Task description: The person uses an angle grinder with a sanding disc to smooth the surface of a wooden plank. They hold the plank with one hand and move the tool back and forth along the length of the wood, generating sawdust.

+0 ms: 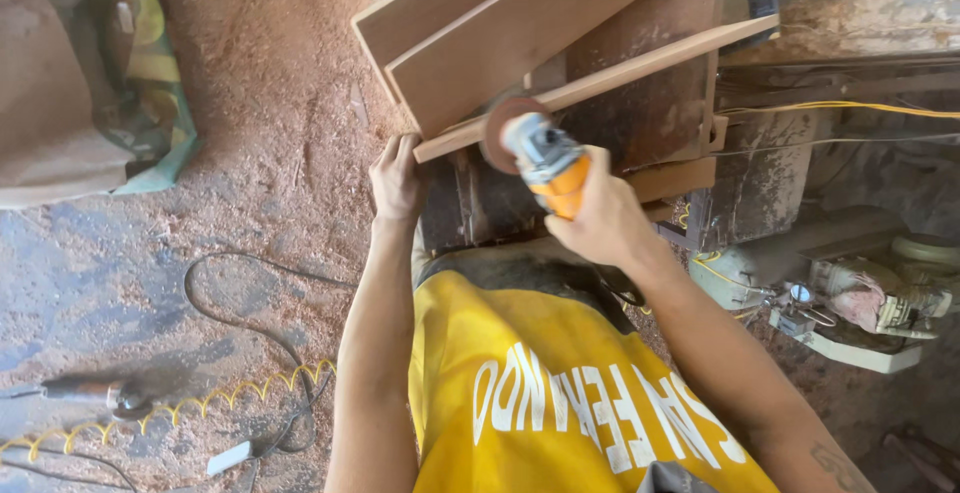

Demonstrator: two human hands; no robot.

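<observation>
My right hand (pixel 600 215) grips an orange and grey angle grinder (pixel 548 161). Its round reddish sanding disc (pixel 502 125) presses against the edge of a long narrow wooden strip (pixel 640 65). My left hand (pixel 396 178) holds the near end of that strip, fingers wrapped over its end. The strip lies across a dark, worn workbench (pixel 650 118). Two wider wooden boards (pixel 520 23) rest on the bench just beyond the strip.
The floor at left is covered in sawdust (pixel 290 103). A black cable (pixel 240 303), a yellow coiled cord (pixel 200 408) and another power tool (pixel 95 393) lie there. A sack (pixel 80 83) sits far left. A machine with wires (pixel 860 293) stands at right.
</observation>
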